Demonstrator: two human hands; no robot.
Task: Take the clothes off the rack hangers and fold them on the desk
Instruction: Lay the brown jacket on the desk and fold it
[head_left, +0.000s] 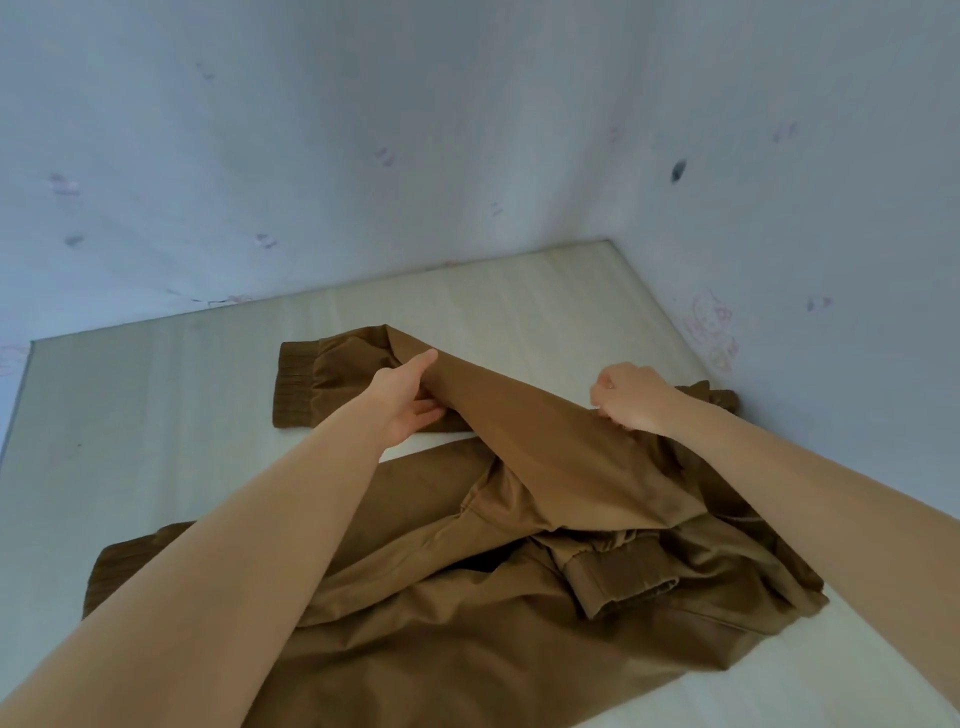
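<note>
Folding: brown cotton trousers with ribbed cuffs (467, 597) lie spread on the pale wood-grain desk (130, 441), nearest me.
Near cuff: ribbed, under my left forearm.
My left hand (405, 400): fingers grasp the lifted trouser leg, thumb on top.
My right hand (631, 397): fingers clenched, pinching that leg's fabric.
Far cuff: flat on the desk beyond my left hand.
Behind: light blue scribbled walls (363, 130).

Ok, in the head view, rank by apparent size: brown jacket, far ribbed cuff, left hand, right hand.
1. brown jacket
2. far ribbed cuff
3. left hand and right hand: look alike, unranked.
</note>
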